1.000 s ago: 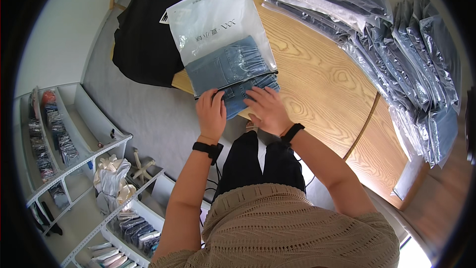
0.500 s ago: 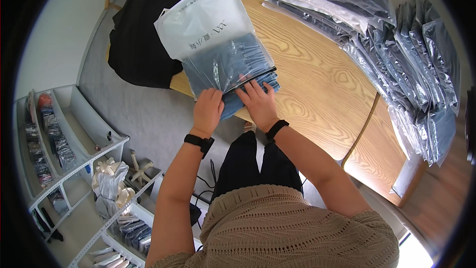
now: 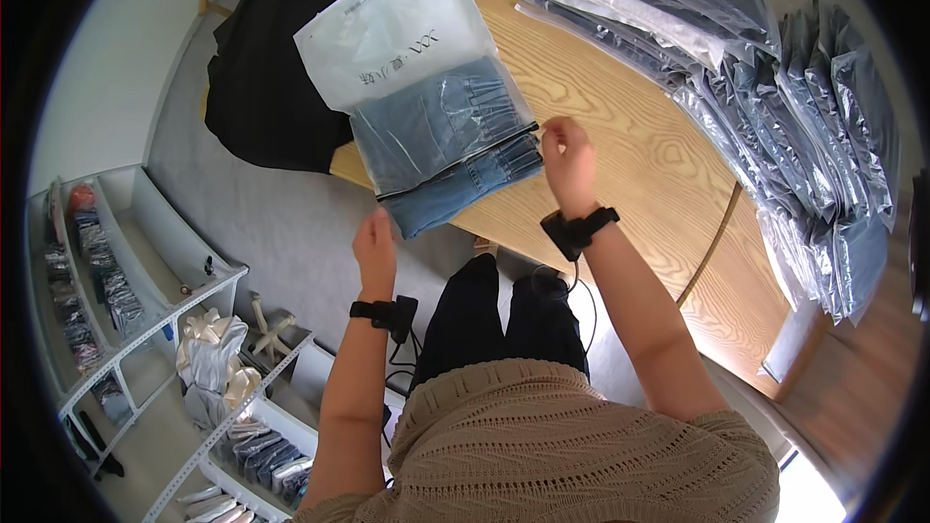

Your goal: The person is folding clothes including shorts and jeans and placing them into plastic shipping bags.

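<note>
A folded pair of blue jeans (image 3: 465,189) lies partly inside a white and clear plastic zip bag (image 3: 383,53) at the table's near edge. The folded end sticks out past the bag's dark zip edge, toward me. My left hand (image 3: 374,250) is closed in a pinch at the left corner of the bag's mouth. At the right end of the zip edge, my right hand (image 3: 570,163) is also closed in a pinch, fingertips at the corner. The exact grip at each fingertip is small and partly hidden.
Stacks of clear-bagged garments (image 3: 775,126) cover the table's right side. Black cloth (image 3: 276,68) drapes over the left end of the wooden table (image 3: 620,150). Lower left stands a white shelf unit (image 3: 184,305) with packed goods and a pale satin bundle (image 3: 213,358). Cables hang near my legs.
Both hands have moved apart from the middle of the bag's mouth to its two corners. More of the jeans' folded end shows below the zip edge, which now lies flatter.
</note>
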A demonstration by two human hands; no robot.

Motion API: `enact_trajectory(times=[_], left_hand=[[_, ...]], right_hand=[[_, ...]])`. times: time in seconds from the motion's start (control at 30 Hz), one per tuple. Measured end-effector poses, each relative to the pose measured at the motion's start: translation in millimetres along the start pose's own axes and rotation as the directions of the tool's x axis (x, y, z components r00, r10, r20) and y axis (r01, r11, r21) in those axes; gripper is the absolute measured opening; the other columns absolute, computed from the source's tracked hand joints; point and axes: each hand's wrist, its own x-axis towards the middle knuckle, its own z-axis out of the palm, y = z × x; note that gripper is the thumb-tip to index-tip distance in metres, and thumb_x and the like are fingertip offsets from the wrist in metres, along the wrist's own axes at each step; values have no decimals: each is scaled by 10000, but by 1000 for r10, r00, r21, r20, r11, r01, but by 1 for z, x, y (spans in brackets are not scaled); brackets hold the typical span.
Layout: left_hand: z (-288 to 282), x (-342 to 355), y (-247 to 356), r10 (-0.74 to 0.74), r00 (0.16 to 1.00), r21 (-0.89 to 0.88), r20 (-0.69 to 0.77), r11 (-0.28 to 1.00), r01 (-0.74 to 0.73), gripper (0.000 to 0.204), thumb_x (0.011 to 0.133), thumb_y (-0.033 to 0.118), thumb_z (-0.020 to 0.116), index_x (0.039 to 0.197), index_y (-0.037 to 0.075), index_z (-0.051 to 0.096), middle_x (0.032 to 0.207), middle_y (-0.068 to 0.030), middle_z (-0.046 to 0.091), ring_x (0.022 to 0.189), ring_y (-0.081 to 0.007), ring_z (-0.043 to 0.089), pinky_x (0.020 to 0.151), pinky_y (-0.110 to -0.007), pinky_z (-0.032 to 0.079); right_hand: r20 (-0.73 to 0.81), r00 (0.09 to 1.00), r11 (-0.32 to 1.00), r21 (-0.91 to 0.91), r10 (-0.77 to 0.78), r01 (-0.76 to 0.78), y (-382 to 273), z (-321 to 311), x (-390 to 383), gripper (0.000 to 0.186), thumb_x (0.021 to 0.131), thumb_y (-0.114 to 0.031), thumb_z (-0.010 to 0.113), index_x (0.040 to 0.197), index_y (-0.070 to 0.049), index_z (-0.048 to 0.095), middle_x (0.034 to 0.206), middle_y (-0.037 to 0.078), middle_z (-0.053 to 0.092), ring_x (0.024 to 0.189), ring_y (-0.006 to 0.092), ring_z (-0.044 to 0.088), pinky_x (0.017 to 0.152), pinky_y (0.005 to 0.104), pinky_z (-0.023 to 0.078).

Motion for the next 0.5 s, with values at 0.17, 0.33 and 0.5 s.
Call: enact_trajectory(times=[0.17,0.33,0.5], left_hand=[[42,-40,44,-150,819,-138,554,953,268,371,942,304,492,769,-1,611,652,-42,581,564,-117,546,557,-228,430],[114,-40,57,-85,577,-424,813,594,684,441,906,379,551,1106,-12,511,1065,-141,583,1006,-191,578,912,-286,437],[174,-28,58,-161,746,-702,647,256,664,457,881,309,603,1123,-44,445,1125,-164,540,1093,-248,543,977,-297,431]], right_hand=[[409,789,865,-1,458,-501,28,3,29,266,900,-264,533,950,-8,583,789,63,606,720,163,569,672,277,452],[599,728,874,94,334,-477,35,2,38,258,903,-272,530,893,-18,573,763,31,576,691,123,524,639,271,433],[533,760,891,24,373,-454,29,2,34,247,885,-242,519,863,-1,565,746,90,596,686,183,547,649,315,442]])
